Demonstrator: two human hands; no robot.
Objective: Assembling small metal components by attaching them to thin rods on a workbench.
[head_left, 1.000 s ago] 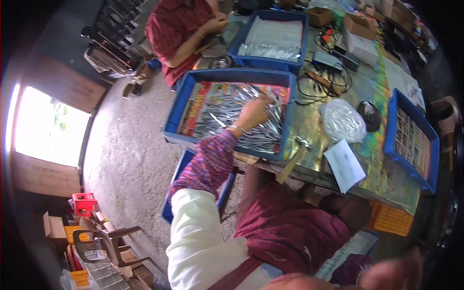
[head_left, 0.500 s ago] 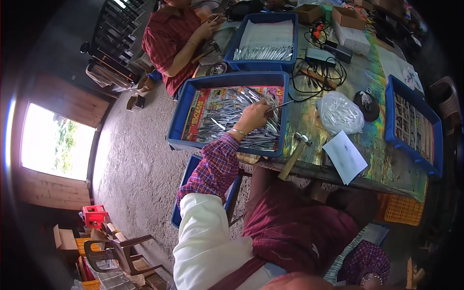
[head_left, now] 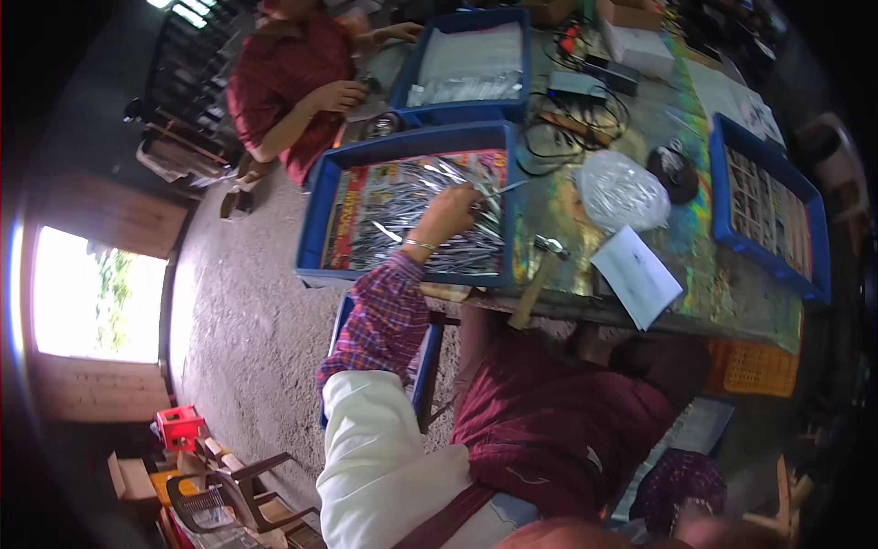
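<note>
My left hand (head_left: 448,217) is over a blue tray (head_left: 315,215), its fingers pinched on a slim silver metal piece (head_left: 508,188) that sticks out to the right. Beneath it many similar slim metal pieces (head_left: 389,215) lie in a loose heap on printed newspaper lining the tray. A bangle circles that wrist, below a plaid cuff. At the lower right edge, my right hand (head_left: 706,528) shows only in part beyond a plaid cuff; its fingers cannot be made out.
Right of the tray are a hammer (head_left: 538,284), a white paper sheet (head_left: 637,277), a clear bag of metal pieces (head_left: 624,192) and tangled black cables (head_left: 604,114). Other blue trays stand behind (head_left: 401,96) and far right (head_left: 817,247). A co-worker (head_left: 288,87) sits at the far left.
The whole view has shifted slightly. My left hand still grips a slim metal piece over the heap. The co-worker's hands, together before, are now apart, one lower at the table, the other extended rightward.
</note>
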